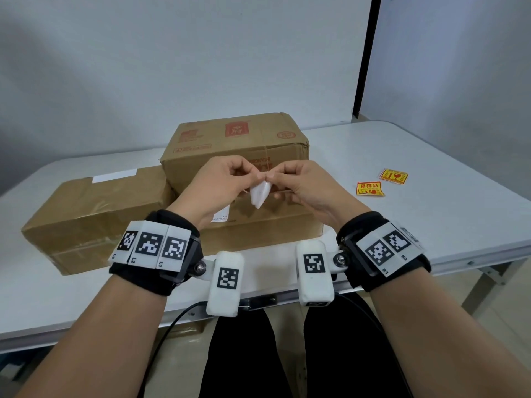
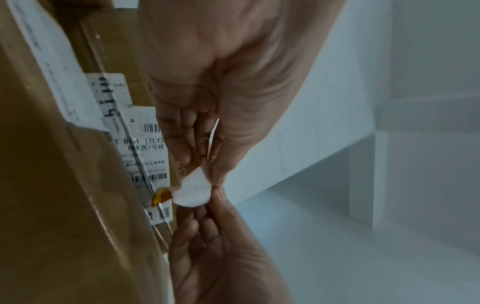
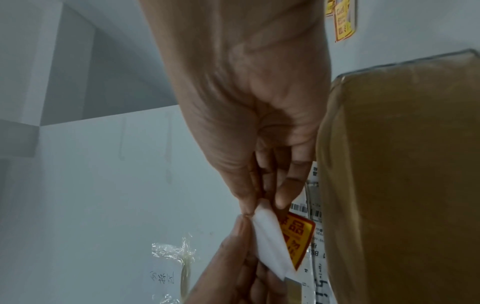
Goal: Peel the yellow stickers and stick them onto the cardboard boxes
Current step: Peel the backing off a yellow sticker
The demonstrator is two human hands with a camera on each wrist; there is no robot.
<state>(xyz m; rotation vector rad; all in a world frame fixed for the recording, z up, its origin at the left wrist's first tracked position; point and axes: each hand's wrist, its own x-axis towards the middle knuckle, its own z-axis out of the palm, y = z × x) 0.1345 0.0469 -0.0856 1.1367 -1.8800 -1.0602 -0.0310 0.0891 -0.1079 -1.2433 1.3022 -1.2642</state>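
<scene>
Head: both hands point(image 1: 230, 182) pinch sticker point(image 1: 260, 193) (boxes point(image 1: 238, 145) shut).

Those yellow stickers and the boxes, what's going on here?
A person is working a yellow sticker apart from its white backing, pinching it at one corner with both the left hand and the right hand above the cardboard boxes. It is not yet on a box. Two more stickers lie on the white table to the right.
</scene>
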